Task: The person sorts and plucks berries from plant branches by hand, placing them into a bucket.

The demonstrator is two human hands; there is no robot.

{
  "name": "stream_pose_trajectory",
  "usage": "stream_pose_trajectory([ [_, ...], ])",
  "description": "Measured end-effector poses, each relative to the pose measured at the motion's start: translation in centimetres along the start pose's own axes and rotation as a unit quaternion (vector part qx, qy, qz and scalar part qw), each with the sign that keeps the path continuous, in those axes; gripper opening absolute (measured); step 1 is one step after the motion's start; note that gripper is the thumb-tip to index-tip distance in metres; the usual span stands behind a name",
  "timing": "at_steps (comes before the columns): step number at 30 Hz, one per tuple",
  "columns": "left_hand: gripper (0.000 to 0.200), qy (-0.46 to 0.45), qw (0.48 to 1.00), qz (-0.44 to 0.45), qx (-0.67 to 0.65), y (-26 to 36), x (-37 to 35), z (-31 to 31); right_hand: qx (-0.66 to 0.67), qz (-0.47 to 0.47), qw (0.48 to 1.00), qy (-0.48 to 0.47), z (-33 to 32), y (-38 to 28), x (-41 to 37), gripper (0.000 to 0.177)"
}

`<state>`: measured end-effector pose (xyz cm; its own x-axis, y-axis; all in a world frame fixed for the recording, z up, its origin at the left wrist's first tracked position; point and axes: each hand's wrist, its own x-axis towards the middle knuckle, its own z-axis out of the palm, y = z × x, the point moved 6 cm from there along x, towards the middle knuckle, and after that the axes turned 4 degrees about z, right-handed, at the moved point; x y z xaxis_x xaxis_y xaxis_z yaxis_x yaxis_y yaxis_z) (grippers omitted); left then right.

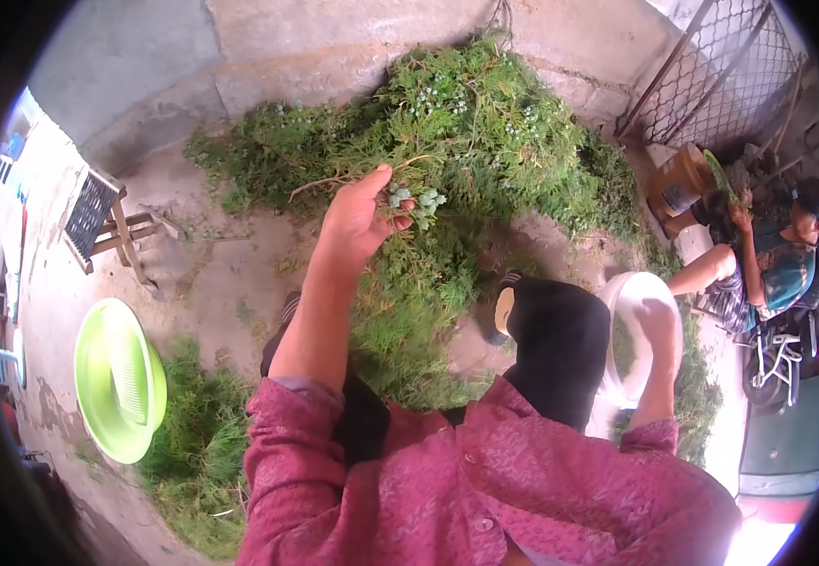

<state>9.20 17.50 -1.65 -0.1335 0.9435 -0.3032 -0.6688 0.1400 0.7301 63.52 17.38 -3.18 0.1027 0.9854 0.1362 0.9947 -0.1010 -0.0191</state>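
My left hand [362, 219] is raised in front of me, its fingers closed on a conifer sprig [422, 202] with several pale blue-green cones. A thin brown stem pokes out to the left of the fingers. Beyond and below it lies a large pile of cut conifer branches [485, 141], dotted with more such cones. On my right side, my right hand [655, 325] reaches into the mouth of a white bucket [615, 292]. Its fingers look washed out by glare, so I cannot see whether they hold anything.
A lime-green basin [98, 396] with a ribbed insert stands at left beside a heap of greenery [197, 443]. A small wooden stool [112, 222] is behind it. At right sits another person [787, 250] near a yellow-brown bucket [678, 184]. Concrete walls [315, 42] close the back.
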Motion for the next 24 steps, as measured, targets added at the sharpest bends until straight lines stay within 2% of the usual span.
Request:
stream_pose_trajectory([
  [1,0.018,-0.011,1.000,-0.018,0.003,-0.1,0.0,0.3,0.036,-0.034,0.999,0.001,-1.4,-2.7,1.1,0.032],
  [2,0.018,-0.013,1.000,-0.019,0.004,-0.3,0.2,0.3,0.200,0.036,0.979,-0.031,-2.4,-4.8,1.9,0.026],
  [3,0.018,-0.028,0.999,-0.015,-0.010,-0.6,0.5,0.3,0.356,0.102,0.927,-0.063,-3.0,-7.2,2.6,0.021],
  [5,0.018,-0.041,0.999,-0.008,-0.028,-0.6,0.8,0.2,0.610,0.113,0.776,-0.117,-3.7,-11.9,3.8,0.018],
  [7,0.018,-0.074,0.997,-0.005,-0.027,-0.6,0.8,0.4,0.735,0.013,0.641,-0.218,-4.9,-18.7,3.5,0.020],
  [9,0.018,-0.070,0.997,-0.004,-0.021,-0.5,0.6,0.5,0.747,-0.026,0.596,-0.294,-4.9,-24.9,2.5,0.023],
  [11,0.018,-0.070,0.997,-0.005,-0.012,-0.5,0.6,0.5,0.741,-0.063,0.567,-0.354,-4.8,-30.9,0.8,0.026],
  [13,0.020,-0.072,0.997,-0.008,0.000,-0.7,0.6,0.4,0.727,-0.037,0.570,-0.380,-3.3,-34.8,0.0,0.030],
  [16,0.018,-0.058,0.998,-0.001,0.005,-0.2,0.0,0.5,0.711,-0.011,0.576,-0.403,-1.6,-38.4,-1.1,0.039],
  [18,0.018,-0.047,0.999,0.013,0.022,0.2,-0.3,0.6,0.736,-0.066,0.550,-0.389,-1.5,-39.9,-1.5,0.047],
  [19,0.019,-0.040,0.998,0.023,0.040,0.2,-0.4,0.5,0.735,-0.064,0.550,-0.391,-1.4,-40.4,-1.8,0.047],
  [21,0.019,-0.039,0.998,0.023,0.038,-0.1,-0.2,0.5,0.689,-0.097,0.638,-0.331,-2.1,-40.8,-1.4,0.047],
  [24,0.020,-0.051,0.997,0.027,0.046,0.1,-0.2,0.6,0.701,-0.089,0.624,-0.333,-1.8,-40.7,-1.2,0.038],
])
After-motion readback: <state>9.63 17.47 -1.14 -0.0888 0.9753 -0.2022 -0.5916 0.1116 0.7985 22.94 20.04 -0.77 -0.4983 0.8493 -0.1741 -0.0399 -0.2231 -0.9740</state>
